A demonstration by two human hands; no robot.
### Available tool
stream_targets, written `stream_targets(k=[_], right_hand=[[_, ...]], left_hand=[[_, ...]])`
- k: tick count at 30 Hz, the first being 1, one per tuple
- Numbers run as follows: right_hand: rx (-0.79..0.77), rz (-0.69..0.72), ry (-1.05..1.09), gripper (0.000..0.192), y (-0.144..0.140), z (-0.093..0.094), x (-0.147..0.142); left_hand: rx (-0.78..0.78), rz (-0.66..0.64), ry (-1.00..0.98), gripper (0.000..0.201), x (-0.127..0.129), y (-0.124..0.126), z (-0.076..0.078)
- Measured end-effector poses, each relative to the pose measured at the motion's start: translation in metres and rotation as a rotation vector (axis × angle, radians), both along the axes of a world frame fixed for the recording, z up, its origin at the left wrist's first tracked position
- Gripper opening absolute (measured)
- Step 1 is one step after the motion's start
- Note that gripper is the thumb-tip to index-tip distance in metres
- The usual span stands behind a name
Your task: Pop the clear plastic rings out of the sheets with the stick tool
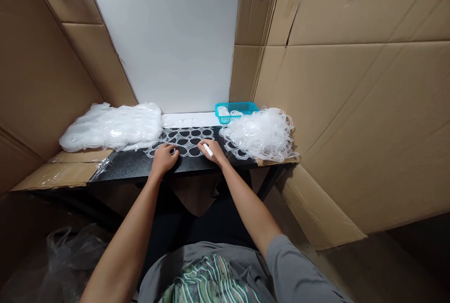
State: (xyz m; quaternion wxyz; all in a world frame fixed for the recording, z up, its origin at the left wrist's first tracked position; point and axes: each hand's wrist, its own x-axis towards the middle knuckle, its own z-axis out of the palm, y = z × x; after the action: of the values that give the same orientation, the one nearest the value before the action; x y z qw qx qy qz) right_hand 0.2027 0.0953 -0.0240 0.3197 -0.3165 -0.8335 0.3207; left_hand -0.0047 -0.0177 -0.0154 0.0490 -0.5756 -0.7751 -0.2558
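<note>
Right hand (213, 149) near basket (242, 106) holding clear pieces.

A black counter (133, 164) carries a clear plastic sheet of punched rings (186, 140) at its middle. Left of the sheet lies a white plastic heap (112, 127); right, a tangle of rings (262, 134); behind that, a blue basket (236, 110).

Makeshift packing workstation, cardboard walls (351, 106), black bench (140, 164), heaps of clear plastic rings (262, 134), teal basket (236, 108)

Two hands, left (164, 158) and right (213, 151); one sheet (186, 141); one basket (236, 109); two plastic heaps, left (112, 127) and right (262, 133); one white stick (208, 150).
</note>
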Motion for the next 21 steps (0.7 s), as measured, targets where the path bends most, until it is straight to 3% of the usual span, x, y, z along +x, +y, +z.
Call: stream_targets(k=[14, 18, 21], right_hand=[[-0.087, 0.028, 0.183, 0.021, 0.0044, -0.0082, -0.001], [-0.242, 0.001, 0.234, 0.034, 0.0059, -0.0074, -0.0019], [-0.34, -0.06, 0.311, 0.055, 0.0068, -0.0064, -0.0018]], left_hand=[[0.028, 0.001, 0.005, 0.04, -0.0024, 0.0017, -0.0049], [0.03, -0.007, 0.003, 0.038, -0.0022, 0.0014, -0.0052], [0.032, -0.007, 0.002, 0.034, -0.0026, 0.002, -0.0048]])
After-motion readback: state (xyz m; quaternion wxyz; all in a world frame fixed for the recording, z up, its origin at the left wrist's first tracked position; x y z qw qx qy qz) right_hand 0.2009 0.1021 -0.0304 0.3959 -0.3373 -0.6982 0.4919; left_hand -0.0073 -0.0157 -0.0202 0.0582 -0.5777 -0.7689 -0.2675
